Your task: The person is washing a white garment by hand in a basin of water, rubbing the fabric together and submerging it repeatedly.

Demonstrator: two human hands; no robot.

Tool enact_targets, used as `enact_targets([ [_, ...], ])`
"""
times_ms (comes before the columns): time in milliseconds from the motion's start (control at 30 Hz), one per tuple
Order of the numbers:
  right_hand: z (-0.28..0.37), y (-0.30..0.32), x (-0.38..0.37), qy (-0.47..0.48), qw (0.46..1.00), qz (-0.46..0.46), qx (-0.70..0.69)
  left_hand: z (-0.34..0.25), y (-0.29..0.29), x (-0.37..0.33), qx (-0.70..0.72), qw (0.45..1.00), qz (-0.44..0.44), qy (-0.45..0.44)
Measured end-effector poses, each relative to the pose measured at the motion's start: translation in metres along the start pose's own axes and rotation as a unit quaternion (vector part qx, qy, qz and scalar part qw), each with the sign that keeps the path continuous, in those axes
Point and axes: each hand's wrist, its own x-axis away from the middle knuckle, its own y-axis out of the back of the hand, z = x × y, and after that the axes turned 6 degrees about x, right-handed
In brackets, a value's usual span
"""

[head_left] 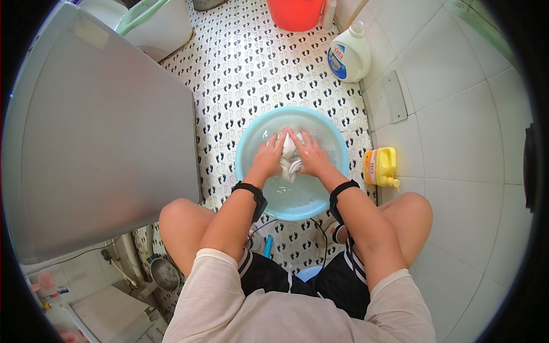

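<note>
A light blue round basin (345,150) stands on the floor in front of me, holding cloudy, sudsy water. In its middle is a wet, bunched white cloth (290,164). My left hand (267,156) presses on the cloth's left side, and my right hand (313,155) on its right, so that it is gathered between them. The fingertips of both hands come close together at the cloth's far end. Part of the cloth is hidden under the fingers, and its kind of garment cannot be made out.
A yellow pump bottle (384,166) stands right of the basin by the tiled wall (452,143). Farther back are a white detergent jug (355,54) and a red bucket (294,12). A large grey appliance (108,137) fills the left. A metal pan (164,273) is at lower left.
</note>
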Motion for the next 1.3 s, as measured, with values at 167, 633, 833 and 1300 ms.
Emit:
enact_targets([
  [167, -0.002, -0.008, -0.008, -0.010, 0.998, 0.049, 0.029, 0.014, -0.021, -0.013, 0.038, 0.999, 0.006, 0.001],
  [633, 0.002, -0.028, -0.011, -0.044, 0.998, 0.024, -0.046, 0.014, -0.056, -0.021, 0.033, 0.994, -0.107, 0.006],
  [833, 0.010, -0.008, -0.012, -0.055, 0.988, 0.127, -0.071, 0.026, -0.068, -0.030, 0.035, 0.996, -0.072, 0.036],
  [1300, 0.014, -0.026, -0.018, -0.076, 0.979, 0.191, 0.002, 0.017, -0.060, -0.021, -0.081, 0.996, -0.005, 0.031],
])
